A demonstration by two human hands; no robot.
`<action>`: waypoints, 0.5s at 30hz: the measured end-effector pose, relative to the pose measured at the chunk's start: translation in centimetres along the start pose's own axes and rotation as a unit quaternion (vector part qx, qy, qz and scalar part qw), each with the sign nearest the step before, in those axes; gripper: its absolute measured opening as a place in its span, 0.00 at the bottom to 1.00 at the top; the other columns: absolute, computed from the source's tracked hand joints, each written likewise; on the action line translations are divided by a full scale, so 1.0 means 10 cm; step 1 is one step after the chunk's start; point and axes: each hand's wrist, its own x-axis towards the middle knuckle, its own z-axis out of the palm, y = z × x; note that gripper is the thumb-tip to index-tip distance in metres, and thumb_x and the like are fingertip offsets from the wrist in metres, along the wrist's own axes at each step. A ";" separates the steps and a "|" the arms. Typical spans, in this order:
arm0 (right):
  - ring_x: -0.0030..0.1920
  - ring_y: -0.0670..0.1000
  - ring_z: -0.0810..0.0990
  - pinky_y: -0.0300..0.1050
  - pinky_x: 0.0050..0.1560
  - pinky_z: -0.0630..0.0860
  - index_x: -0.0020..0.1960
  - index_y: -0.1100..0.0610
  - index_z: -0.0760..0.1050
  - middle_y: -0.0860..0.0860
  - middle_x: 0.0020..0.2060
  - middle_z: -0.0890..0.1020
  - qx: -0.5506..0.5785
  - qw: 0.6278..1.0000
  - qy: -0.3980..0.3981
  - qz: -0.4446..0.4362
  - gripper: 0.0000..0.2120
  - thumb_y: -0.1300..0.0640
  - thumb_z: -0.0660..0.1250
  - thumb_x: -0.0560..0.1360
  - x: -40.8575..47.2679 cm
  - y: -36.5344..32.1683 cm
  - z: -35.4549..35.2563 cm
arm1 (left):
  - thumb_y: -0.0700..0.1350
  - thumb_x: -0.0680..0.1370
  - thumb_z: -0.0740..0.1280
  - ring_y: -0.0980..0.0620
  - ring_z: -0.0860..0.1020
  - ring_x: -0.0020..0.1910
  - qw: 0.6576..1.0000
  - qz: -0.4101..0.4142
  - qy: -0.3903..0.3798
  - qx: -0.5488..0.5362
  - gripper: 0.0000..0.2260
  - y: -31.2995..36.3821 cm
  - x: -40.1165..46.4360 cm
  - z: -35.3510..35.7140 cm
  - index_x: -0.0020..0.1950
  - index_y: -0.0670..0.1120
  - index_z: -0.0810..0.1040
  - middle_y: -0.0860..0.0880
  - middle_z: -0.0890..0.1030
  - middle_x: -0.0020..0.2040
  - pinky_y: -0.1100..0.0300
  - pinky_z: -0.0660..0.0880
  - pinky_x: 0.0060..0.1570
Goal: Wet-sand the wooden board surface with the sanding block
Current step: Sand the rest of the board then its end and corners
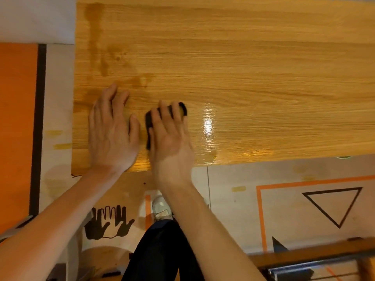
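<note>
Right fingers [162, 110] spread, pressed over block [149, 122]; left hand [112, 132] flat, fingers together, steadying board [223, 67]. Sanding underway; next stroke probably toward dry grain.

Black triangle outline [332, 205] and handprint drawings [107, 222] below.

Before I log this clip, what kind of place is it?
Probably a workshop or a staged recording area: a large glossy wet wooden board being sanded with a black sanding block, over protective floor sheeting marked with orange tape lines and a black triangle outline.
</note>
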 end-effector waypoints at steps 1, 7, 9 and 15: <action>0.77 0.55 0.57 0.55 0.77 0.55 0.72 0.58 0.68 0.54 0.73 0.67 0.002 0.999 -0.023 -0.032 0.19 0.59 0.60 0.81 0.00 0.04 -0.04 | 0.45 0.83 0.56 0.41 0.64 0.76 1.000 0.001 0.000 -0.001 0.21 0.00 0.00 0.00 0.76 0.41 0.65 0.41 0.64 0.77 0.44 0.62 0.74; 0.77 0.58 0.56 0.49 0.78 0.50 0.72 0.61 0.68 0.56 0.74 0.65 0.020 0.995 0.009 0.099 0.20 0.64 0.61 0.80 -0.05 1.26 -0.94 | 0.45 0.84 0.56 0.41 0.64 0.76 1.000 0.004 0.005 0.006 0.20 -0.01 0.00 0.02 0.75 0.42 0.65 0.41 0.63 0.77 0.45 0.61 0.75; 0.78 0.57 0.52 0.52 0.78 0.50 0.74 0.61 0.64 0.56 0.75 0.62 0.031 0.976 0.065 0.203 0.20 0.62 0.57 0.82 -0.09 1.36 -1.04 | 0.45 0.84 0.56 0.41 0.64 0.76 1.000 0.003 0.006 0.011 0.20 -0.01 0.00 0.02 0.75 0.42 0.65 0.41 0.64 0.77 0.45 0.61 0.74; 0.78 0.54 0.49 0.53 0.78 0.48 0.75 0.59 0.61 0.54 0.77 0.59 -0.003 0.999 -0.019 0.047 0.21 0.59 0.53 0.83 -0.14 0.31 -0.29 | 0.44 0.85 0.54 0.43 0.65 0.76 1.000 -0.004 0.018 0.011 0.19 0.01 0.01 0.02 0.75 0.42 0.66 0.42 0.65 0.77 0.48 0.61 0.75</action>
